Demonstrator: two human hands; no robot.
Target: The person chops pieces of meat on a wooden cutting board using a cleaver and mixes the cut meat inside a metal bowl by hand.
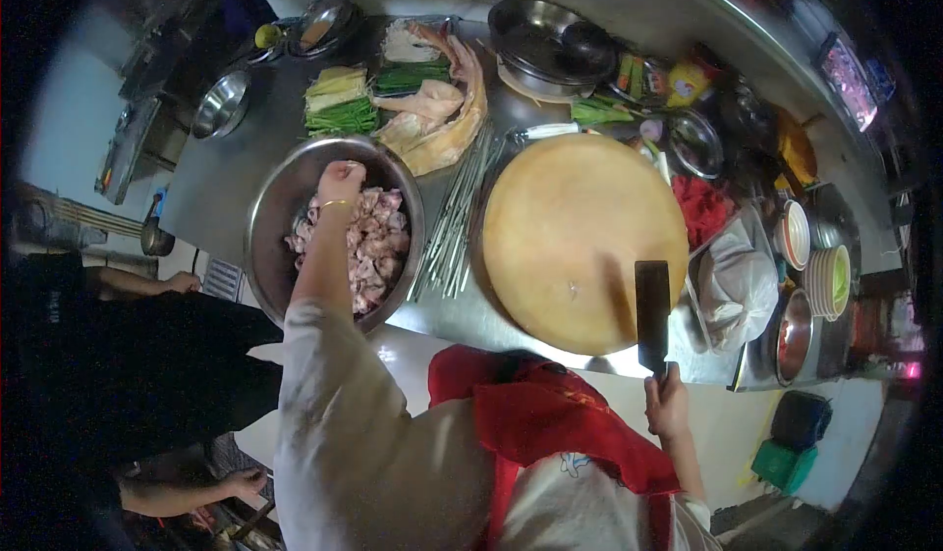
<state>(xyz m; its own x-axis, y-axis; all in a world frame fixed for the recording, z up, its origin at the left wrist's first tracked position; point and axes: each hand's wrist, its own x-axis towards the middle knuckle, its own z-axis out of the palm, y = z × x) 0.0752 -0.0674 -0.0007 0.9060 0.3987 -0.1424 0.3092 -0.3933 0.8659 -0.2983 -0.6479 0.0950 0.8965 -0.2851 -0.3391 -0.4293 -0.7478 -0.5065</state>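
My left hand (pixel 341 180) is inside a large steel bowl (pixel 263 232), over the chopped meat pieces (pixel 378 237) near its far wall. Its fingers are curled closed, and whatever they may hold is hidden. In my right hand (pixel 668 404) is a cleaver (pixel 652 310), gripped by its handle, blade pointing away from me over the near right edge of a round chopping board (pixel 560 227). Long thin green stalks (pixel 462 222) lie between bowl and board.
Behind the bowl lie cut greens (pixel 341 114) and a long pale piece of meat (pixel 467 109). A dark pan (pixel 545 45) stands at the back. On the right are a plastic-covered container (pixel 735 286) and stacked bowls (pixel 825 281). A person in black (pixel 147 364) stands on the left.
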